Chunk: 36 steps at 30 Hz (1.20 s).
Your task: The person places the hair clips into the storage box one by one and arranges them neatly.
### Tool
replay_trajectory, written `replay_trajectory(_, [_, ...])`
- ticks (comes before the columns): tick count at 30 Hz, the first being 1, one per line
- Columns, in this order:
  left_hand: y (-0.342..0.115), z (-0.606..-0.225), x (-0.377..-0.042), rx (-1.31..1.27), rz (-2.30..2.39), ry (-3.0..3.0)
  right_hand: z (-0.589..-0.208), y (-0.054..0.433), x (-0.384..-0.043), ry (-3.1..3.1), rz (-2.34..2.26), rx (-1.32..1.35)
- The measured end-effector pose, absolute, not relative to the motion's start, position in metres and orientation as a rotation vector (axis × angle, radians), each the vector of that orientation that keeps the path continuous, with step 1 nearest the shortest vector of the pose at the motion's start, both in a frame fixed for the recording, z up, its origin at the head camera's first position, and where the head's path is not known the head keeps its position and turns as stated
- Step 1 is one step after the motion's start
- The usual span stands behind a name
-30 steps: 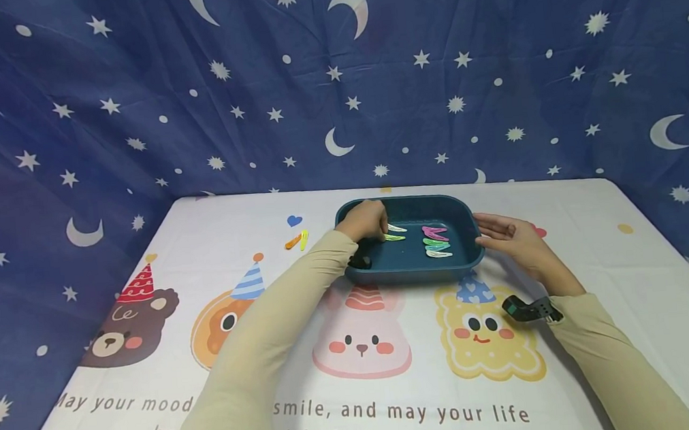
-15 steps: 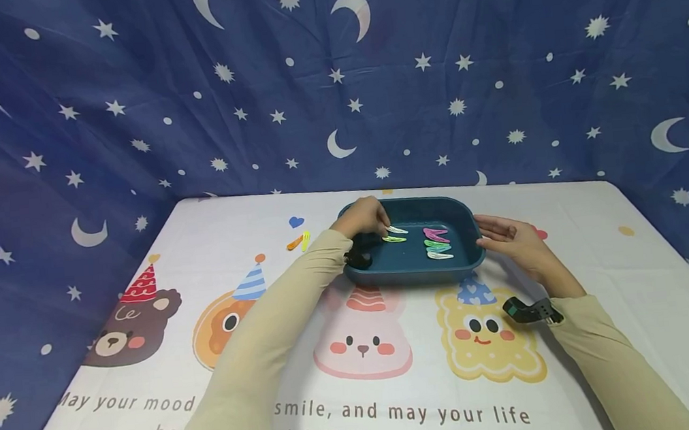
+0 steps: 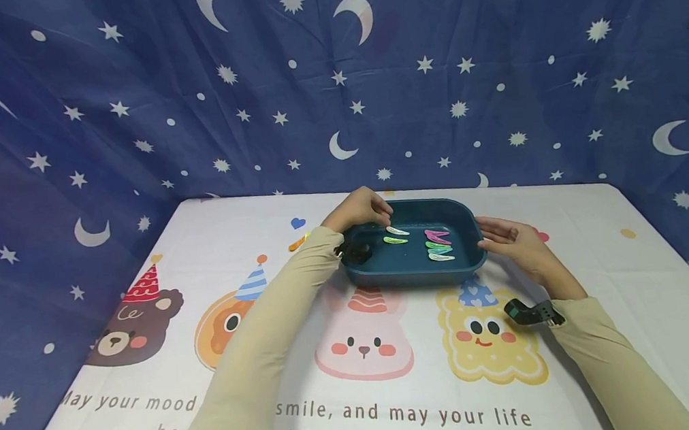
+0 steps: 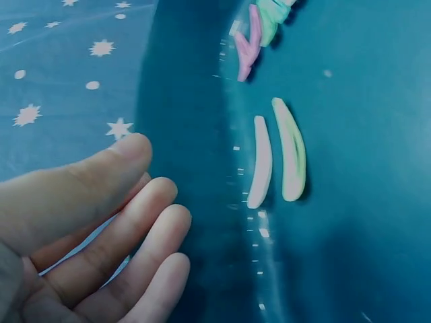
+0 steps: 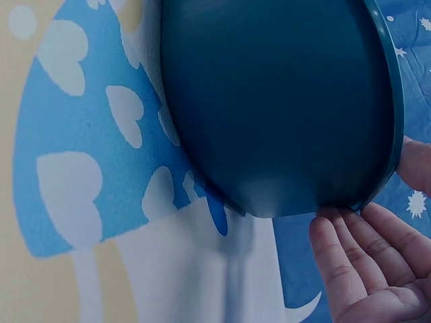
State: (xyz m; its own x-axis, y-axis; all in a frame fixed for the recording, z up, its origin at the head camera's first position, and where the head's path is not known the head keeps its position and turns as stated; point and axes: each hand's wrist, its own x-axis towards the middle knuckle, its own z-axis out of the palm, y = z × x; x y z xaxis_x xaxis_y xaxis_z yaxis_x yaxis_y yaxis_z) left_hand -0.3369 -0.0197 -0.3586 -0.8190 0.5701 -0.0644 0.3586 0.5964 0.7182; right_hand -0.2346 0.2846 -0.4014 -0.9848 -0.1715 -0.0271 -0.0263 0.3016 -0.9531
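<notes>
A dark teal tray (image 3: 411, 274) holds several snap hair clips. In its left half a white hair clip (image 3: 398, 231) and a yellow-green hair clip (image 3: 395, 240) lie side by side. Toward the right, a pink hair clip (image 3: 437, 233) lies behind green, teal and white ones. My left hand (image 3: 361, 208) hovers over the back-left rim, thumb and fingers apart with nothing between them in the left wrist view. My right hand (image 3: 516, 244) rests at the tray's right end; its fingers (image 5: 337, 259) lie fairly straight against the outer wall in the right wrist view.
An orange hair clip (image 3: 298, 244) lies on the tablecloth left of the tray, partly behind the left sleeve. The white cloth (image 3: 350, 419) carries printed cartoon figures and lettering. A blue curtain (image 3: 334, 93) with stars and moons hangs behind the table.
My left hand has let go of the white hair clip and risen up toward the tray's back-left rim. The clip now lies beside the yellow-green one. My right hand stays at the tray's end.
</notes>
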Motion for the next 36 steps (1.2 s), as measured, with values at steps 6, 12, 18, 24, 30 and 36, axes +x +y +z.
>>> replay_trajectory(6, [-0.025,-0.349,-0.336,0.741,1.122,2.502,-0.403,0.286,-0.234,2.428,-1.786,-0.202])
replay_trajectory(12, [-0.035,-0.341,-0.334,0.698,1.173,2.469,-0.403,0.285,-0.233,2.429,-1.781,-0.207])
replay_trajectory(18, [-0.05,-0.334,-0.333,0.665,1.251,2.429,-0.402,0.285,-0.234,2.436,-1.781,-0.206])
replay_trajectory(24, [-0.067,-0.326,-0.328,0.612,1.295,2.431,-0.402,0.284,-0.234,2.446,-1.768,-0.202])
replay_trajectory(30, [-0.084,-0.325,-0.325,0.595,1.303,2.464,-0.402,0.284,-0.235,2.459,-1.75,-0.181])
replay_trajectory(36, [-0.101,-0.324,-0.322,0.621,1.269,2.49,-0.402,0.284,-0.235,2.469,-1.724,-0.179])
